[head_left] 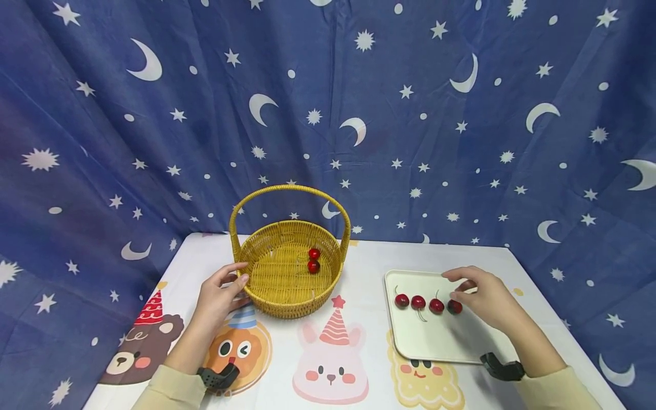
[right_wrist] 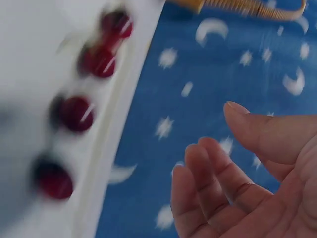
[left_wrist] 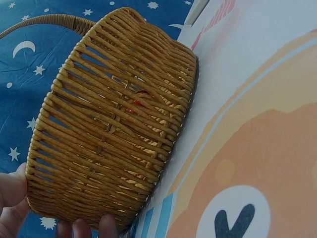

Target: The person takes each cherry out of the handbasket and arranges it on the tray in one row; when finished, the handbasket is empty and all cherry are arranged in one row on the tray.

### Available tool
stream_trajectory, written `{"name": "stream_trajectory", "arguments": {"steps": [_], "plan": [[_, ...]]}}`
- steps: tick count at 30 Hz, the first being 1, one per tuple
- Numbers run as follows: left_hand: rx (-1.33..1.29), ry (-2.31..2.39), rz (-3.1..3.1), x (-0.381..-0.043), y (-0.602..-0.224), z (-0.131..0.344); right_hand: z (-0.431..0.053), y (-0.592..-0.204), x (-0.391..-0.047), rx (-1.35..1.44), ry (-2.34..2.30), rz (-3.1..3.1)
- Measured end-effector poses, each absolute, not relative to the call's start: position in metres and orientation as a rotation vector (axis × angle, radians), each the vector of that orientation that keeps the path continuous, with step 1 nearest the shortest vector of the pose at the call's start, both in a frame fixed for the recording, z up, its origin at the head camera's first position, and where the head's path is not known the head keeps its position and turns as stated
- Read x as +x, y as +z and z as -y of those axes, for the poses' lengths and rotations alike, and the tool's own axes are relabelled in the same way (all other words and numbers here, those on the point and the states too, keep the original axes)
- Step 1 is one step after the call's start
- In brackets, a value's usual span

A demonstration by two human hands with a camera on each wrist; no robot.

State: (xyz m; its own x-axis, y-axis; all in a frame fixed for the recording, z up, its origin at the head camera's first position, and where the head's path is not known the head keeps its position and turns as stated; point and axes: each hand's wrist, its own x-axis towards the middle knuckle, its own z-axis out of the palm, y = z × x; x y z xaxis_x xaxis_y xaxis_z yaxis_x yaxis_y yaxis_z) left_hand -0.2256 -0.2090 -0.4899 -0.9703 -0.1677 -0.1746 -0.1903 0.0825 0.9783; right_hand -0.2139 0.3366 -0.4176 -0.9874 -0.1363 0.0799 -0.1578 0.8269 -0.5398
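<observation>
A yellow woven basket [head_left: 290,302] with a tall arched handle stands on the table, two red cherries [head_left: 314,260] inside at its right. My left hand [head_left: 220,293] holds the basket's left side, thumb at the rim and fingers around the outer wall. At the right, my right hand [head_left: 484,296] hovers over a cream tray [head_left: 430,341] with its fingers loosely bent and nothing between them. Several cherries [head_left: 418,302] lie in a row on the tray, some with stems showing. The rightmost cherry [head_left: 454,307] is nearest to the right fingertips. In the right wrist view the right hand [right_wrist: 242,193] appears apart from the cherries.
A white tablecloth [head_left: 369,319] printed with cartoon animals covers the table. Behind it hangs a blue curtain [head_left: 307,114] with white moons and stars, close to the back edge. Bare cloth lies between the basket and the tray.
</observation>
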Motion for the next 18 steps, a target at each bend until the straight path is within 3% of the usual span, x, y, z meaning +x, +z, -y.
{"name": "stream_trajectory", "arguments": {"steps": [13, 18], "plan": [[-0.370, 2.089, -2.295, -0.225, -0.490, 0.210, -0.179, -0.409, -0.229, 0.876, 1.206, 2.824], [-0.370, 2.091, -2.297, -0.225, -0.490, 0.210, -0.125, -0.417, -0.246, 0.962, 1.256, 2.815]]}}
